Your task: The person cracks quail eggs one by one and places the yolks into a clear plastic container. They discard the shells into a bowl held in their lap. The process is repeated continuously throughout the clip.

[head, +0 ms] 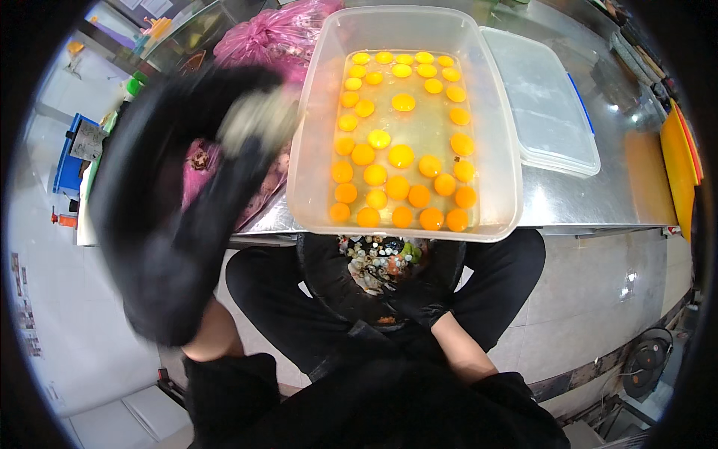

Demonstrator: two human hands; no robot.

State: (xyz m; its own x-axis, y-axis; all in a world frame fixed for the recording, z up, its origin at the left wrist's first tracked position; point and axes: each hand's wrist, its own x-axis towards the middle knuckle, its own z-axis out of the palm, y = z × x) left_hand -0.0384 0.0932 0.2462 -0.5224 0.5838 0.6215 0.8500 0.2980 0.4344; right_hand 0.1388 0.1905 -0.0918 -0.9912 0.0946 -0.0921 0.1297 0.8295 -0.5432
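Observation:
My left hand (154, 188), in a black glove, is raised close to the camera and strongly blurred. Its fingers are closed around a pale, egg-like thing (252, 120), just left of a translucent plastic tub (405, 28). Many whole egg yolks (401, 156) lie in clear egg white in the tub; a small dark speck (457, 160) sits near its right side. Below the tub, my right hand (418, 300), also black-gloved, is low over a black-lined waste bin (328, 280) holding eggshells (370, 266) and scraps. Whether its dark fingers hold anything cannot be told.
Pink plastic bags (266, 42) lie left of the tub, with eggs (275, 177) showing through the lower part. A translucent lid (541, 101) rests right of the tub on the steel counter (622, 168). Yellow and red boards (676, 168) stand at the right edge.

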